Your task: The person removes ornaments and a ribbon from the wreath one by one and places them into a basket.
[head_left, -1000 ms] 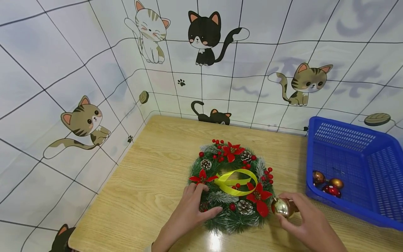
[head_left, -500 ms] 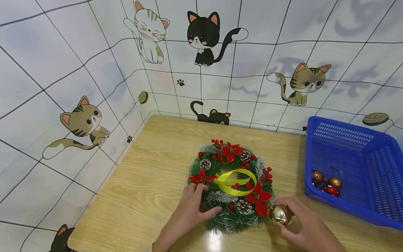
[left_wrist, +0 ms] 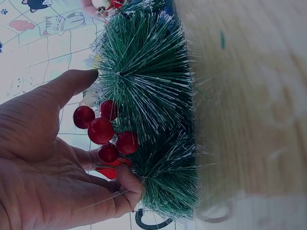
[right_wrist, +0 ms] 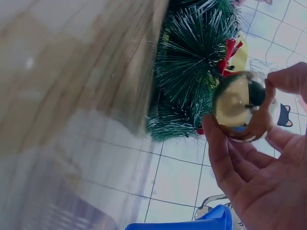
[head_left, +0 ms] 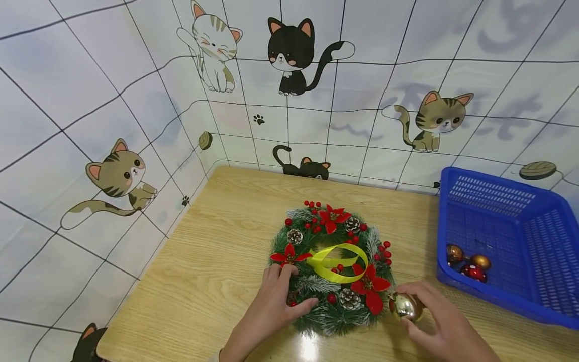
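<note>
A green Christmas wreath lies on the table, dressed with red poinsettias, pine cones, red berries and frosted sprigs. A yellow ribbon loops over its middle. My left hand grips the wreath's left side, thumb on the front edge and fingers by a poinsettia. In the left wrist view, a cluster of red berries sits between thumb and fingers. At the wreath's right edge, my right hand pinches a shiny gold bauble between thumb and fingers. The right wrist view shows the bauble close beside the green bristles.
A blue plastic basket stands on the right of the table, holding a copper bauble, a gold bauble and a red bauble. The wooden table meets a wall covering printed with cats.
The gold bauble has turned slightly in my right hand and stays by the wreath's right edge. My left hand has kept its hold. The head view has shifted very slightly.
</note>
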A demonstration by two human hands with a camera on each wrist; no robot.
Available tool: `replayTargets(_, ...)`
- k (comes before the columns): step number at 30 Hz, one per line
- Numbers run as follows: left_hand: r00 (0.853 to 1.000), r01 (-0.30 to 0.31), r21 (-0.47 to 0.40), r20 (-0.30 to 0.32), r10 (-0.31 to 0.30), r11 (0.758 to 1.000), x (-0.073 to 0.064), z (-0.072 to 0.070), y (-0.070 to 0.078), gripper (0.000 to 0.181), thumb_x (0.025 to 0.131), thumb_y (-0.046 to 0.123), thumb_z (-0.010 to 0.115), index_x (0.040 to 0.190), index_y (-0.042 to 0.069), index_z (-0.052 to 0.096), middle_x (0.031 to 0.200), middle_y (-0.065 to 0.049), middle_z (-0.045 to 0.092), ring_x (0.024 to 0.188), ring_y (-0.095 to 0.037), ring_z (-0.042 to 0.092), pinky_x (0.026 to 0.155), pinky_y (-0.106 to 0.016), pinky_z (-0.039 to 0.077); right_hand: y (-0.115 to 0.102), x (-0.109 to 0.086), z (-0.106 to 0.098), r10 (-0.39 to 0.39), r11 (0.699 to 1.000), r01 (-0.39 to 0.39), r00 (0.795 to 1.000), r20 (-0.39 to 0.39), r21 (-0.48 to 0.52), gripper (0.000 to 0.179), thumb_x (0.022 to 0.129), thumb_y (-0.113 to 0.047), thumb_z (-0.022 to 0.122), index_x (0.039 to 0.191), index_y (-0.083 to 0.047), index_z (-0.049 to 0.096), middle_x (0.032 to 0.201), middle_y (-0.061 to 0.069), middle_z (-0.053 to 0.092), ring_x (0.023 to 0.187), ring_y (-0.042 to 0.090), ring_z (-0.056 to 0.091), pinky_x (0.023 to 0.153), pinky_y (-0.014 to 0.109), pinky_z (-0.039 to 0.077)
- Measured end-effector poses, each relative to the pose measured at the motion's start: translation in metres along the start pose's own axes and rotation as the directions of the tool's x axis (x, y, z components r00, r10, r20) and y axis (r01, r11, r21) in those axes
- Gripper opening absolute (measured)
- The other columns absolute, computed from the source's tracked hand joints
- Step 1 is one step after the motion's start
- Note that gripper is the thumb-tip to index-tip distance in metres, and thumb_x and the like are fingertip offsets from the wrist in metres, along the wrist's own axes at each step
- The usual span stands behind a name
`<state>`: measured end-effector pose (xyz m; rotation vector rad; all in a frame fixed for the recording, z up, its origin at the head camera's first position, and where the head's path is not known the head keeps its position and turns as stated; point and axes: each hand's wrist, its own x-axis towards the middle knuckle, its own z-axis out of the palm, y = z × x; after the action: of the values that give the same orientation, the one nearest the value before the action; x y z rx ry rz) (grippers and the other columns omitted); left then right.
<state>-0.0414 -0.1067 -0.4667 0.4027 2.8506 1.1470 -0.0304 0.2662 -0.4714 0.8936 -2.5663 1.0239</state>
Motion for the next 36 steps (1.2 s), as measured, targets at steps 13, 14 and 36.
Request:
replayTargets(13,1.000,0.012,0.041,0.013,-0.013,0.999,0.000,0.000,0.001,0.067,0.093,0.051,0.086,0.130,0.005,0.056,0.116,-0.009,0.048,0.107,-0.027,0.041,0.081,-0.043,0.051,-0.003,-0.001,0.002,0.179,0.979,-0.174,0.983,-0.038,0.109,0.057,0.089,0.005,0.083,0.139,-0.015,0.065,0.115,-0.007,0.066,0.091,0.007,0.061,0.078,0.016,0.050)
replayTargets(14,1.000,0.014,0.038,0.018,-0.015,0.999,0.001,0.000,0.001,0.067,0.093,0.052,0.086,0.131,0.005,0.056,0.116,-0.009,0.048,0.106,-0.027,0.041,0.081,-0.043,0.051,-0.004,-0.001,0.002,0.201,0.974,-0.194,0.979,-0.046,0.117,0.056,0.090,0.005,0.082,0.140,-0.014,0.065,0.116,-0.006,0.067,0.093,0.007,0.062,0.082,0.014,0.050)
replayTargets(36,0.999,-0.011,0.004,0.045,0.010,1.000,0.000,-0.003,-0.002,0.065,0.093,0.047,0.087,0.130,0.004,0.056,0.114,-0.005,0.047,0.101,-0.024,0.038,0.082,-0.041,0.048,-0.010,0.013,0.009,0.101,0.986,-0.139,0.942,-0.319,-0.096,0.069,0.073,0.005,0.088,0.139,-0.001,0.067,0.127,0.010,0.066,0.109,0.000,0.052,0.094,0.008,0.036)
